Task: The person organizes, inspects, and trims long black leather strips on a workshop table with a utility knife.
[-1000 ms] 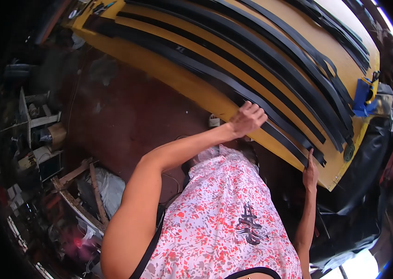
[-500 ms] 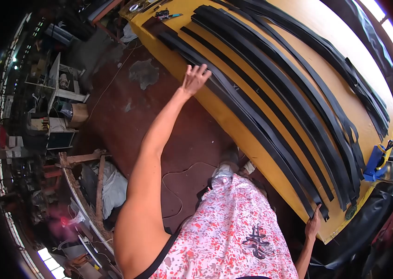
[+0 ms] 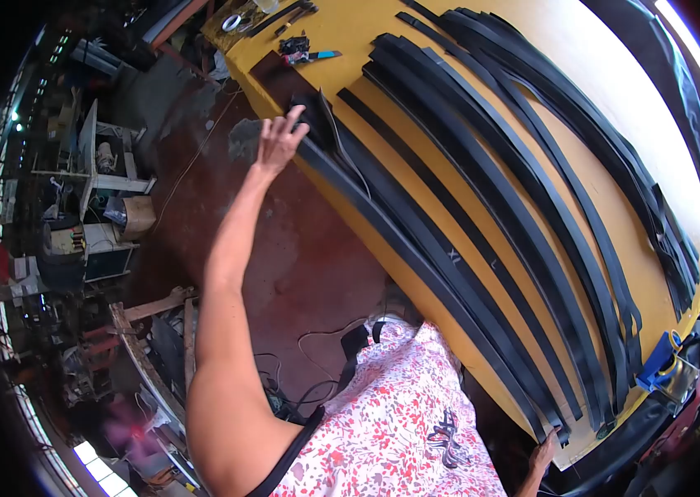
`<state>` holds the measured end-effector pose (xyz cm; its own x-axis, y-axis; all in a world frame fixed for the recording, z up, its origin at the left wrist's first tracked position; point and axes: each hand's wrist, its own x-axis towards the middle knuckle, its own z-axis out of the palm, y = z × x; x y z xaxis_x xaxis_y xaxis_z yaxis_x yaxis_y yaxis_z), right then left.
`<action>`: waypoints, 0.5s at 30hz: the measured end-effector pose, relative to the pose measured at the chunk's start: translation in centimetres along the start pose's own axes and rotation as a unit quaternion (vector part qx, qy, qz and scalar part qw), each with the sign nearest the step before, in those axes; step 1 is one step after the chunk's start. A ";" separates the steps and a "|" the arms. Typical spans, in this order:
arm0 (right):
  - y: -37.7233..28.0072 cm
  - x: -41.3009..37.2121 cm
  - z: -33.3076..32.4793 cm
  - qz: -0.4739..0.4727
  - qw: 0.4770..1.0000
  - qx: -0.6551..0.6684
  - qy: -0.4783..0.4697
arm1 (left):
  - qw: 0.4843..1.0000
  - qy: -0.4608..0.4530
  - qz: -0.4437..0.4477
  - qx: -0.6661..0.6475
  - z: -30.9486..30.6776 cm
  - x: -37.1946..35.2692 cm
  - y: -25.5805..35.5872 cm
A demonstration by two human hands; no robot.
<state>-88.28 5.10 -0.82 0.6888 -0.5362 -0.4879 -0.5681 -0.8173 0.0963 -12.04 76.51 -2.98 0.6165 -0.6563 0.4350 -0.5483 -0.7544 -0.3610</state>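
Long black strips lie in rows along a yellow table point(image 3: 341, 211). At the upper end of the strip nearest the table's edge point(image 3: 399, 240), my left hand point(image 3: 281, 142) rests with bent, parted fingers; its fingertips touch the black material. Beside it, a thin strip point(image 3: 337, 145) stands up in a curl. My right hand point(image 3: 542, 454) is at the lower end of the same bundle, its fingers partly hidden, with the strip ends at its fingertips. The neighbouring strips carry light marks, "XL" on one point(image 3: 454, 256) and "L" on another point(image 3: 494, 265).
A cutter with a blue handle point(image 3: 325, 55) and a white tape roll point(image 3: 232, 22) lie at the table's top left. A blue tape dispenser point(image 3: 659, 364) stands at the right end. Shelving point(image 3: 110, 178) and a wooden frame point(image 3: 147, 306) are on the left, over a reddish floor.
My left hand has moved up and left along the strips toward their upper end. A thin strip there now curls up. The view has shifted, and my right hand remains at the lower end.
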 end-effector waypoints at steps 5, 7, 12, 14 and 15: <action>0.8 0.1 0.0 0.018 0.999 0.015 -0.041 | 0.991 -0.110 0.017 0.079 1.3 0.8 -8.1; 0.7 0.0 0.0 0.015 0.999 0.018 -0.035 | 0.989 -0.105 0.015 0.103 2.4 1.4 -10.1; 0.7 0.1 0.9 0.030 0.999 0.001 -0.024 | 0.980 -0.146 0.039 0.131 2.5 4.4 -11.2; -0.2 -0.2 0.3 0.055 0.998 0.002 -0.036 | 0.980 -0.149 0.042 0.125 2.2 5.7 -11.2; -0.9 -0.3 -0.3 0.056 0.998 0.010 -0.028 | 0.979 -0.160 0.041 0.121 1.9 6.3 -11.3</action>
<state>-87.83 5.97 -0.46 0.5941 -0.6115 -0.5225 -0.6496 -0.7479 0.1367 -0.90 80.88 2.31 0.7429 -0.6566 0.1305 -0.4771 -0.6560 -0.5849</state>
